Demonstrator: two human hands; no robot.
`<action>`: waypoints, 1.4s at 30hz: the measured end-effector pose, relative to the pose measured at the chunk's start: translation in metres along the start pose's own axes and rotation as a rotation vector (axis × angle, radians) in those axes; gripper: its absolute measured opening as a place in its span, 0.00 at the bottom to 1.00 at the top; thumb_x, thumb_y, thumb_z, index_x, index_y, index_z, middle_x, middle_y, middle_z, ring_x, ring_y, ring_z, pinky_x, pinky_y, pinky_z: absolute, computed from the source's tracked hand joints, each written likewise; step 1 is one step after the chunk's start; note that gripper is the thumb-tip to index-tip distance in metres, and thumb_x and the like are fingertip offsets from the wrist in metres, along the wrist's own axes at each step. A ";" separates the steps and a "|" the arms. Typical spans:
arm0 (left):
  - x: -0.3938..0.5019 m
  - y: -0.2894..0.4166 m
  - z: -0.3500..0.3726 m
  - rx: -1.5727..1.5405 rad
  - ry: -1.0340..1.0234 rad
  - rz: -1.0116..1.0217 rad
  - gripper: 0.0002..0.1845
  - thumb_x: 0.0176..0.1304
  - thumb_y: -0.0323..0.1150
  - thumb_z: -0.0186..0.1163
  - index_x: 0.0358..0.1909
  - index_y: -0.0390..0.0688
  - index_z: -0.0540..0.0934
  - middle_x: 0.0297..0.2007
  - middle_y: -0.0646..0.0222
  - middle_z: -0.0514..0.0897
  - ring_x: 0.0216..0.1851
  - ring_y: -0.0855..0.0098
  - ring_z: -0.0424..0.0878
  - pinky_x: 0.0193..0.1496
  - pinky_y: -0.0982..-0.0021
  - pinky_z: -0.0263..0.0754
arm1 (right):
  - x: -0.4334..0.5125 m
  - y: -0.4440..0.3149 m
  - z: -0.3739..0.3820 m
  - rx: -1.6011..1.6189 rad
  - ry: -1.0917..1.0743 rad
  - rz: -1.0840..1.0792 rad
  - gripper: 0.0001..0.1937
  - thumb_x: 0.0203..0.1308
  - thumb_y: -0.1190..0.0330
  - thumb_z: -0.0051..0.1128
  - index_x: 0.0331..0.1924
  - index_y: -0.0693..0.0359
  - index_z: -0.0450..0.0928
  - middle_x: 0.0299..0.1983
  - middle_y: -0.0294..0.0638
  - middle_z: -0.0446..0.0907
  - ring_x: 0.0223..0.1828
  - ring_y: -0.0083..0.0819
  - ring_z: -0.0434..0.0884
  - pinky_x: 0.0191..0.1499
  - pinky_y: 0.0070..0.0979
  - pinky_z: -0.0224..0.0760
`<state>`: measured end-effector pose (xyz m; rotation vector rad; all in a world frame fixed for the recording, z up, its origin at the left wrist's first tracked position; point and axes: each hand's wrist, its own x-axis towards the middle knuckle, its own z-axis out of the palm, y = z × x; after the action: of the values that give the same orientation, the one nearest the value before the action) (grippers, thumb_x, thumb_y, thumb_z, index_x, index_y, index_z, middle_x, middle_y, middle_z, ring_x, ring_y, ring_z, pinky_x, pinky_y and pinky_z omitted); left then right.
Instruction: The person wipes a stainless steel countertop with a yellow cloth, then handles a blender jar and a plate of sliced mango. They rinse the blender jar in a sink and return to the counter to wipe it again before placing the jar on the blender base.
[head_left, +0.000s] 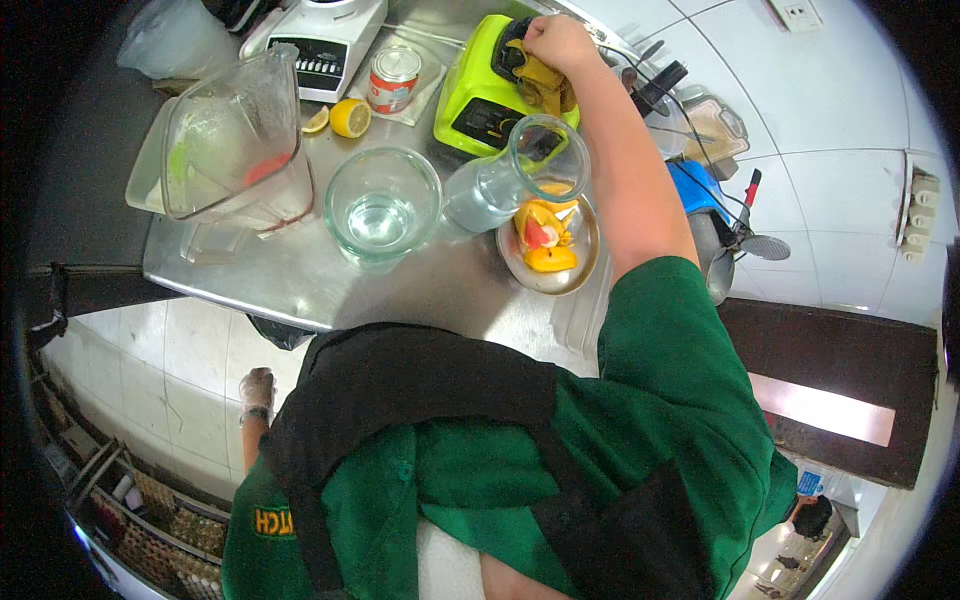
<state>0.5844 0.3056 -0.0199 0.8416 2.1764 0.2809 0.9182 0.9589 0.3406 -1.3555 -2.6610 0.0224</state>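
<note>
My right hand grips a mustard-yellow cloth against the dark top of a lime-green blender base. Low at the left, beside my body, hangs my left hand in a clear glove; its fingers are too small to read. Between my body and the green base stand a wide glass vessel with clear liquid and a tilted-looking glass carafe, also with liquid. A round metal dish holds yellow peel and a pinkish-red piece.
On the steel counter are a clear blender jar, a white blender base, a red-and-white can, a cut lemon and a lemon wedge. Cords, a grater-like strainer and pans crowd the right wall.
</note>
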 end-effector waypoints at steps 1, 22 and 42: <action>0.001 -0.002 0.001 0.032 0.009 0.045 0.15 0.58 0.36 0.54 0.42 0.39 0.81 0.29 0.56 0.84 0.27 0.66 0.83 0.32 0.66 0.77 | 0.001 0.002 -0.004 0.012 -0.010 -0.024 0.10 0.43 0.61 0.65 0.30 0.54 0.83 0.28 0.48 0.83 0.33 0.41 0.82 0.41 0.34 0.74; -0.005 0.024 -0.016 0.042 0.026 0.002 0.15 0.61 0.37 0.51 0.41 0.40 0.81 0.29 0.58 0.84 0.26 0.65 0.83 0.30 0.65 0.77 | -0.015 0.000 -0.044 0.143 -0.124 0.053 0.14 0.52 0.65 0.57 0.44 0.52 0.83 0.31 0.41 0.84 0.33 0.33 0.83 0.40 0.29 0.76; -0.042 0.024 -0.127 -0.608 -0.062 -0.271 0.14 0.65 0.39 0.55 0.42 0.39 0.79 0.29 0.64 0.82 0.26 0.72 0.80 0.29 0.73 0.76 | 0.007 0.053 -0.042 -0.370 -0.145 -0.139 0.17 0.39 0.70 0.62 0.39 0.54 0.76 0.32 0.46 0.81 0.37 0.45 0.81 0.39 0.38 0.72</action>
<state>0.5227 0.3049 0.1013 0.2098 1.9474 0.7199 0.9632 0.9935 0.3789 -1.2993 -2.9849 -0.4235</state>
